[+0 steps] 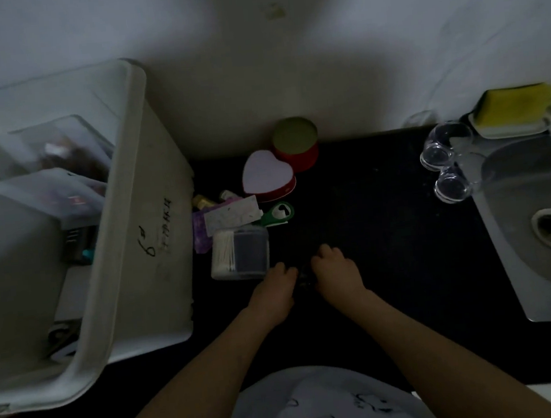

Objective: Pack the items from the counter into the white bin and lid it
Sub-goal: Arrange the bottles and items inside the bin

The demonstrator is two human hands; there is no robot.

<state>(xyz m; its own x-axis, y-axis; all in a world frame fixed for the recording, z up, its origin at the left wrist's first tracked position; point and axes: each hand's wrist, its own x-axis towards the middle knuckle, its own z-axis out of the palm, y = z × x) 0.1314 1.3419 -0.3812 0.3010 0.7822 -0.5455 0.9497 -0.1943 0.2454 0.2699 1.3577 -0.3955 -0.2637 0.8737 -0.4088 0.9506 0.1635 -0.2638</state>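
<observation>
White bin [140, 200] sat at table [386, 232] left, open, partly filled, no lid in view. Both my hands were down on something small and dark between them; left hand [275, 295] and right hand [334, 273] grip state too dim to tell. Risks: the dark item was hard to see on the black top and could slip; my left wrist was just beside the swab box [239, 253] and could knock it; glasses [446, 160] stood near the sink [542, 228].

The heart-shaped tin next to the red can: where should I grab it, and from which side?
Take the heart-shaped tin from above, fingers across its two curved side walls near the widest part. It lies flat, lid up, so the red rim is the only real purchase. The red can crowds its far side and the card pile its near-left, so a level approach looks cramped.
</observation>
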